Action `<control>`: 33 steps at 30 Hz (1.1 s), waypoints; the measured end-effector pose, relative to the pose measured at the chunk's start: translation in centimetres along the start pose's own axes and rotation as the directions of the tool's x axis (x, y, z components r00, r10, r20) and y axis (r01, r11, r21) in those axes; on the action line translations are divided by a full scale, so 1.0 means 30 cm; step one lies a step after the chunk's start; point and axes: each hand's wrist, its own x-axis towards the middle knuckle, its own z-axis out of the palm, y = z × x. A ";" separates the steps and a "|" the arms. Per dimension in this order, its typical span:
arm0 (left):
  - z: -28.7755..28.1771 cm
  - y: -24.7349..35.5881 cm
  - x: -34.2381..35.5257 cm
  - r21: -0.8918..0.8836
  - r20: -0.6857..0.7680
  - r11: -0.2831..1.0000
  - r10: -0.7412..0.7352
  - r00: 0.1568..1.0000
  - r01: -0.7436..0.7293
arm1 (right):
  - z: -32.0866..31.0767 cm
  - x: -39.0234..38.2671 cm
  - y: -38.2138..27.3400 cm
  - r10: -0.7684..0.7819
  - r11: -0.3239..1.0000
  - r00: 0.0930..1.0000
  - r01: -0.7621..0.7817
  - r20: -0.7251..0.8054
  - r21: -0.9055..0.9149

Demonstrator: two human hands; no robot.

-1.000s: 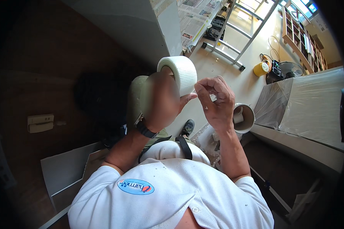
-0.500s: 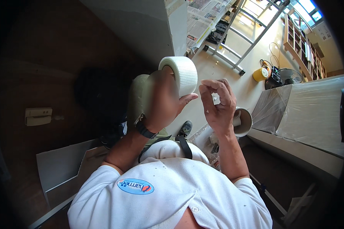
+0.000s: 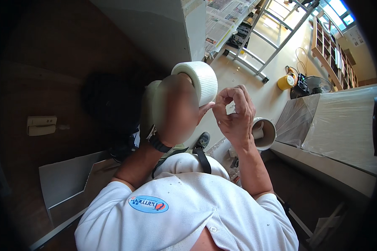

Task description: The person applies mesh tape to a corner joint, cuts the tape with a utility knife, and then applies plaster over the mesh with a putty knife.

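Note:
In the head view, a thick roll of white mesh tape (image 3: 203,83) sits in my left hand (image 3: 176,115), which grips it, with the thumb along its lower side; much of that hand is blurred. Just right of the roll, my right hand (image 3: 234,115) has its thumb and index finger curled into a pinch beside the left thumb tip. Whatever is between those fingertips, if anything, is too small to make out.
A grey bucket (image 3: 270,136) stands behind my right hand. Beyond are a metal ladder (image 3: 274,44), newspapers (image 3: 222,19), a yellow tub (image 3: 285,82), a fan (image 3: 318,83) and wooden shelving (image 3: 335,54). A plastic-covered cabinet (image 3: 339,125) is at the right, a wall edge (image 3: 192,33) ahead.
My right hand drew a little away from the roll, then came back left toward it, its thumb and finger closing. The roll has shifted slightly in my left hand.

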 end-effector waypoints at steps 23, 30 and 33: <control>0.038 0.019 0.010 0.121 0.018 0.988 0.096 0.995 -0.098 | -0.023 -0.008 0.030 -0.032 0.995 0.998 0.026 -0.061 -0.095; 0.045 0.042 0.024 0.065 0.013 0.998 0.018 1.000 -0.019 | -0.034 -0.017 0.043 -0.096 0.994 0.991 0.092 -0.090 -0.055; 0.051 0.053 0.028 0.004 0.039 0.998 -0.057 0.998 0.057 | -0.040 -0.023 0.056 -0.129 0.991 0.988 0.126 -0.083 -0.042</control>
